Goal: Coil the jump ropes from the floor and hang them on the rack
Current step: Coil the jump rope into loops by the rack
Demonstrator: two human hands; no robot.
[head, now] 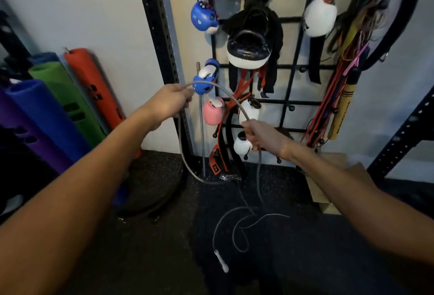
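A grey jump rope (pixel 231 97) arches between my two hands in front of the black wall rack (pixel 290 83). My left hand (pixel 170 103) grips one part of it, and a loop hangs from that hand down toward the floor. My right hand (pixel 263 136) pinches the rope lower and to the right. From there the rope drops to the dark floor, where it lies in loose curls ending in a white handle (pixel 222 260).
The rack holds small blue, pink and white bags, black and orange belts, and a bundle of ropes (pixel 340 97) at its right. Coloured foam rollers (pixel 77 97) lean against the left wall. A black perforated upright (pixel 162 36) stands beside the rack. A wooden box (pixel 328 182) sits at floor level, right.
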